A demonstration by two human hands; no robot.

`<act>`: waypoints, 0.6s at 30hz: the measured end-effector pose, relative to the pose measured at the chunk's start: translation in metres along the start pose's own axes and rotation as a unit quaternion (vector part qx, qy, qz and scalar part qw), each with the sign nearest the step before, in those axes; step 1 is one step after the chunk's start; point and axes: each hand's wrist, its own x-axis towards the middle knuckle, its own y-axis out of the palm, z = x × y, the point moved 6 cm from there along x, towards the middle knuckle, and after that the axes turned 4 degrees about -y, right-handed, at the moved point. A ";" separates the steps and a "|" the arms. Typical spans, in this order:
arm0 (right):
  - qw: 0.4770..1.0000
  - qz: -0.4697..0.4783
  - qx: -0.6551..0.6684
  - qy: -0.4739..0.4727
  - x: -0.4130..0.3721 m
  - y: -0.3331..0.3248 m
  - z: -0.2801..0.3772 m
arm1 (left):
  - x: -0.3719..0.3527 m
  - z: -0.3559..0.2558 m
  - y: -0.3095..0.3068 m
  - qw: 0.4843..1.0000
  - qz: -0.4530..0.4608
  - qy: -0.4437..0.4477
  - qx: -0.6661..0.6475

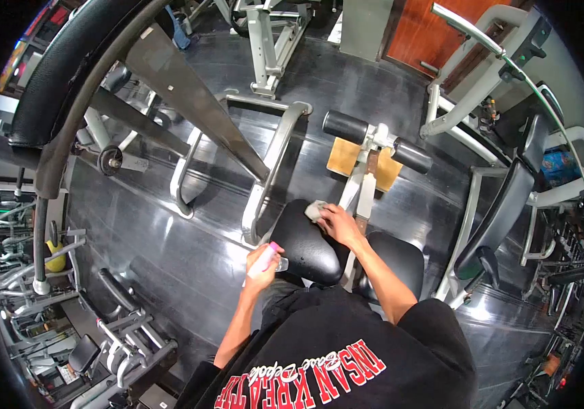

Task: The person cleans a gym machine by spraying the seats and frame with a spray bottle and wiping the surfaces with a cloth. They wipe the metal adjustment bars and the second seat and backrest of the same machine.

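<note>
Downward, the head camera caught a person in a black shirt (367,320) with both arms stretched forward over gym equipment. Bent at the elbow, the right arm crossed over a second black pad (397,262), its right hand (338,223) angled inward with the fingers gathered on a pale, crumpled cloth (316,210). That cloth lay against the far end of a black seat pad (309,249), near the pad's upper right edge. At the pad's left edge, the left hand (259,260) was wrapped around a pink-topped bottle (265,264), the forearm rising from below; whether it touched the pad could not be told. A silver frame (263,198) stood close beyond the left hand, while dark floor (203,262) stretched away to its left. Ahead of the right hand, a metal post (368,183) ran out to two black rollers (411,155).
</note>
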 end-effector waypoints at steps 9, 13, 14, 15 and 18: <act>0.999 0.020 0.011 -0.042 0.053 0.040 0.038 | -0.018 0.004 0.005 0.995 -0.100 0.000 0.026; 1.000 0.002 -0.005 -0.024 0.004 0.014 0.015 | -0.020 -0.002 0.007 0.992 -0.097 0.067 0.034; 1.000 -0.011 -0.017 -0.018 -0.013 0.006 0.007 | -0.021 -0.005 0.007 0.990 -0.103 0.096 0.023; 1.000 -0.015 -0.017 -0.005 -0.029 -0.002 -0.002 | -0.021 -0.004 0.007 0.990 -0.100 0.096 0.023; 0.999 -0.004 -0.026 0.028 -0.068 -0.022 -0.022 | -0.022 0.003 0.006 0.993 -0.111 0.044 -0.011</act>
